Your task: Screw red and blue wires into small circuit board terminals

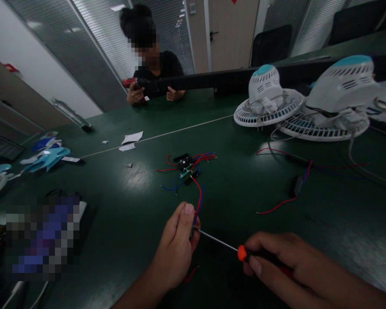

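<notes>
My left hand (176, 249) is closed in a pinch on a small part with red and blue wires (199, 195) that run up to a circuit board (185, 168) on the green table (125, 184). My right hand (283, 266) is wrapped round the handle of a screwdriver (241, 253) with an orange collar. The metal shaft points left, and its tip meets the part held in my left fingers.
Two white fans (268, 96) (337, 101) with teal caps lie face down at the back right. Loose red and black wires (296, 180) lie to the right. A person (154, 64) sits across the table. Paper scraps (131, 138) and blue fan blades (48, 156) lie at the left.
</notes>
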`<state>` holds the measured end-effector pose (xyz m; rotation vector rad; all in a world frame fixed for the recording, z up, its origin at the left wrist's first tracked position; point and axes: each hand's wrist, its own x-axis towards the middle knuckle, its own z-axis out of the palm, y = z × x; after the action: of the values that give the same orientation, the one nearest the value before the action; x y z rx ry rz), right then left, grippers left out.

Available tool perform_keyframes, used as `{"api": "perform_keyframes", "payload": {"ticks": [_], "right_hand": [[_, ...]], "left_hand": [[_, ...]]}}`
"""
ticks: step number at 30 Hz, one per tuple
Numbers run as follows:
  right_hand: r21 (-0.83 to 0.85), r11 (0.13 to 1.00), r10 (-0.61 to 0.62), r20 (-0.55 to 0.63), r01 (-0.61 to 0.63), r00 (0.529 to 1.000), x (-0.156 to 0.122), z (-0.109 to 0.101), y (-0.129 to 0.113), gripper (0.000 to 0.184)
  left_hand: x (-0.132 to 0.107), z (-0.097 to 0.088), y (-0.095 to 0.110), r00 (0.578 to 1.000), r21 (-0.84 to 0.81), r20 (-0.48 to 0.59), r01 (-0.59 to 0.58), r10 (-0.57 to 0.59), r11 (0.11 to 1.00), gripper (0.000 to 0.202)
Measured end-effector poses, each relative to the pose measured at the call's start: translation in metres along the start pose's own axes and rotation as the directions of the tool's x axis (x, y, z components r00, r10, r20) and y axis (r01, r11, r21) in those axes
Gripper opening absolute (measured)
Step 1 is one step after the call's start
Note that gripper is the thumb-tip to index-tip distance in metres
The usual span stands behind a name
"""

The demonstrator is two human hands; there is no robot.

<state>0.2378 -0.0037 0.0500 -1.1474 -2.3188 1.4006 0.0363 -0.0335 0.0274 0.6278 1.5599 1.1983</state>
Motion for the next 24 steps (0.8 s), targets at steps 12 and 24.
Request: {"api": "perform_keyframes", "payload": {"ticks": [12, 24], "right_hand": [[-0.036, 0.999, -0.020, 0.030, 0.021, 0.999, 0.0024, 0.0007, 0.0006, 0.021], [-0.065, 0.997, -0.038, -0.007, 0.038, 0.999, 0.0021, 0.0003, -0.0003, 0.018]], "left_hand": [[0.0003, -0.0009, -0.0021, 0.999, -0.016, 0.030, -0.011, 0.012, 1.000, 0.047], [0.0000, -0.0010, 0.0002, 1.000, 0.000, 0.013, -0.018, 0.018, 1.000, 0.049]]}}
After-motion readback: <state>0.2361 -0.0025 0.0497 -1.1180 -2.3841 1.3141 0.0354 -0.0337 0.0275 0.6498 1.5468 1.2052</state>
